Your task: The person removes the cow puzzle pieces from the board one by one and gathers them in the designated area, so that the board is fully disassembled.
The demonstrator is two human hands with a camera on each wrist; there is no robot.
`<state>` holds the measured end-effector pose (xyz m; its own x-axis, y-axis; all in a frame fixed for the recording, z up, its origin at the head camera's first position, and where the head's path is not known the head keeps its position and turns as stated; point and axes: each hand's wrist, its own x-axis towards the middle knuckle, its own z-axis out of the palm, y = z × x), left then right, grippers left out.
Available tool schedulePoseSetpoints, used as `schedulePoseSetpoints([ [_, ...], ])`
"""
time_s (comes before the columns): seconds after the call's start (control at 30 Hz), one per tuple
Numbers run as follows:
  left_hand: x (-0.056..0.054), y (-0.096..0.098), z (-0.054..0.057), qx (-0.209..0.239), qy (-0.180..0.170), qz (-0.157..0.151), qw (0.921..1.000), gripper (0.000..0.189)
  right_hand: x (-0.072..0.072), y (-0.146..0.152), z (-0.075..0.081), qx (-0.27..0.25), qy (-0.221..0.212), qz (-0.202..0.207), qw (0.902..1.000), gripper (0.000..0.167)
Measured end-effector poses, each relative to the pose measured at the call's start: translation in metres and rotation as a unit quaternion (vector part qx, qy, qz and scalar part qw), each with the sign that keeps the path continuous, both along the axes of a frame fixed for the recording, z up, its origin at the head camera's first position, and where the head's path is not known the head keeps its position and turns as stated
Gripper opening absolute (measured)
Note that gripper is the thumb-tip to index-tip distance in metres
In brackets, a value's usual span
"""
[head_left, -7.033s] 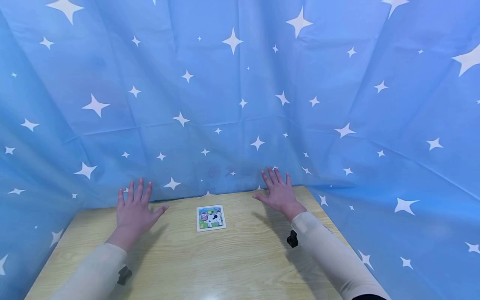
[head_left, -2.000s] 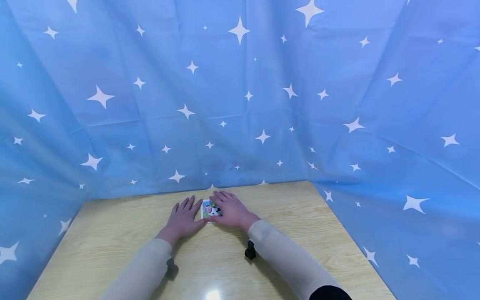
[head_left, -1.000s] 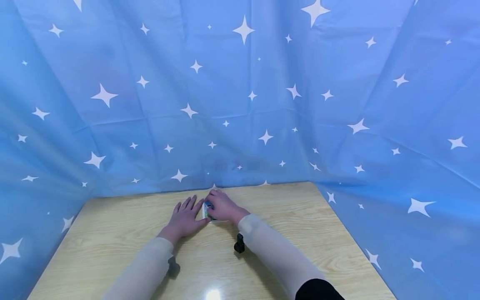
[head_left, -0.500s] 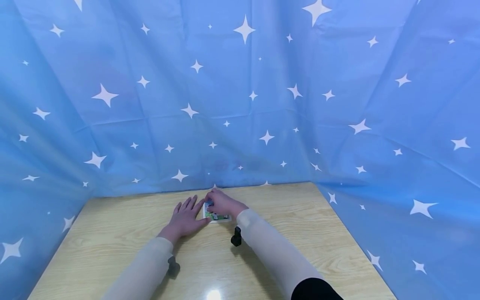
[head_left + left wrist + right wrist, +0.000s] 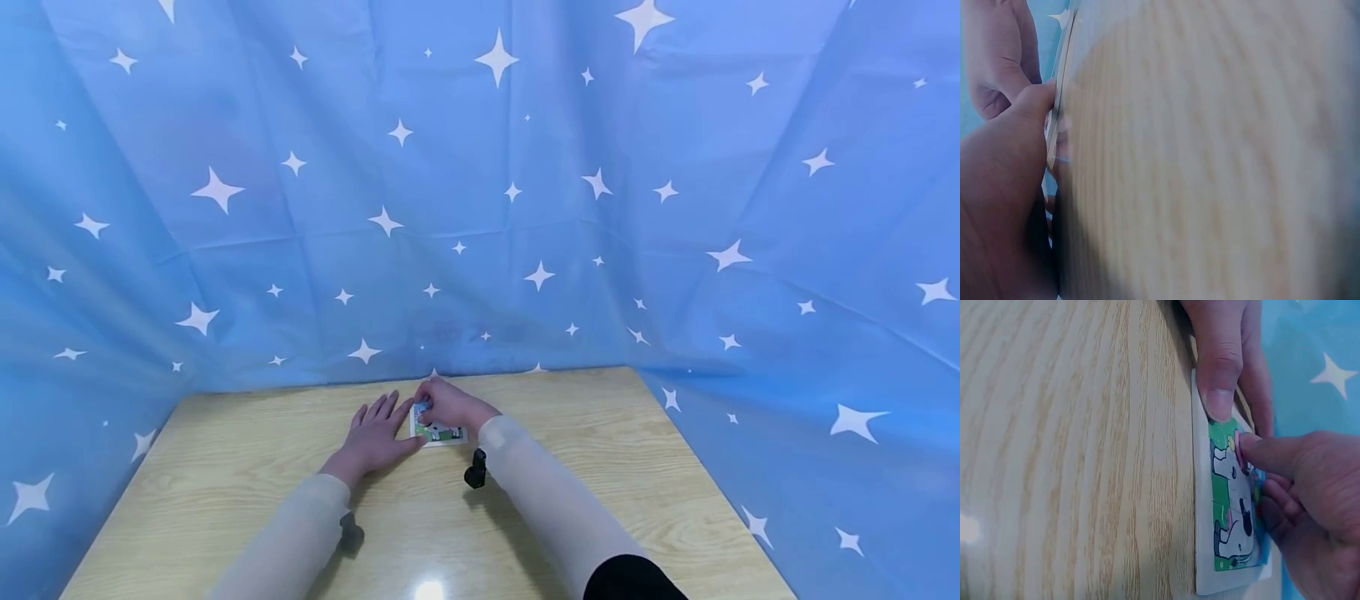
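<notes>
A small square jigsaw puzzle [image 5: 448, 435] with a cow picture and a white border lies flat near the table's far edge. My left hand [image 5: 373, 440] rests along its left side, fingers straight, its thumb [image 5: 1219, 403] pressing the lower left corner. Over the upper left of the picture, my right hand [image 5: 452, 405] has its fingers curled and pinches at a puzzle piece [image 5: 1239, 445] beside the cow's head. Its thumb [image 5: 1272, 453] touches the picture; the right index fingertip is hidden. Only the puzzle's thin edge [image 5: 1054, 134] shows in the left wrist view.
The wooden table [image 5: 300, 433] ends just beyond the puzzle. A blue curtain [image 5: 480, 208] with white stars hangs behind it and along both sides. A bright light reflection lies on the table's near part.
Both hands, spread wide apart at first, have come together at the puzzle. The right hand lay across its right part, then curled its fingers toward the upper left. The left stays put lately.
</notes>
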<state>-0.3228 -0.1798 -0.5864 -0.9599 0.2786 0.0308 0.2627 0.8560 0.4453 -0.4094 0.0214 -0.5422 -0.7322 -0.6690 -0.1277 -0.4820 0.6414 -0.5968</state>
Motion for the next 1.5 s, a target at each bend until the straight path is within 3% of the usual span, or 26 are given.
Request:
schedulePoseSetpoints([
  [0.23,-0.003,0.000,-0.002,-0.018,-0.005,0.002,0.9998,0.097,-0.001,0.004,0.000,-0.004,0.014,0.004,0.9999,0.037],
  [0.43,-0.003,0.000,-0.002,-0.010,0.003,-0.005,0.9999,0.097,0.002,0.008,-0.005,-0.048,0.019,-0.005,0.9987,0.032],
  [0.67,-0.004,0.001,-0.004,-0.021,-0.016,0.002,0.9997,0.094,0.002,0.014,-0.015,-0.091,-0.004,-0.037,0.9952,0.033],
  [0.8,-0.007,-0.001,-0.009,-0.019,-0.014,0.001,0.9997,0.097,-0.001,0.017,-0.014,-0.085,-0.002,-0.027,0.9960,0.034],
  [1.0,-0.010,-0.003,-0.013,-0.010,-0.002,-0.007,0.9999,0.101,-0.004,0.018,-0.009,-0.041,0.054,0.011,0.9976,0.034],
  [1.2,-0.014,-0.003,-0.018,-0.020,-0.006,-0.006,0.9998,0.099,-0.001,0.019,-0.015,-0.006,0.139,0.029,0.9899,0.032],
  [1.5,-0.014,-0.005,-0.018,-0.017,-0.011,0.004,0.9998,0.098,-0.002,0.029,-0.019,-0.057,0.145,0.005,0.9878,0.034],
])
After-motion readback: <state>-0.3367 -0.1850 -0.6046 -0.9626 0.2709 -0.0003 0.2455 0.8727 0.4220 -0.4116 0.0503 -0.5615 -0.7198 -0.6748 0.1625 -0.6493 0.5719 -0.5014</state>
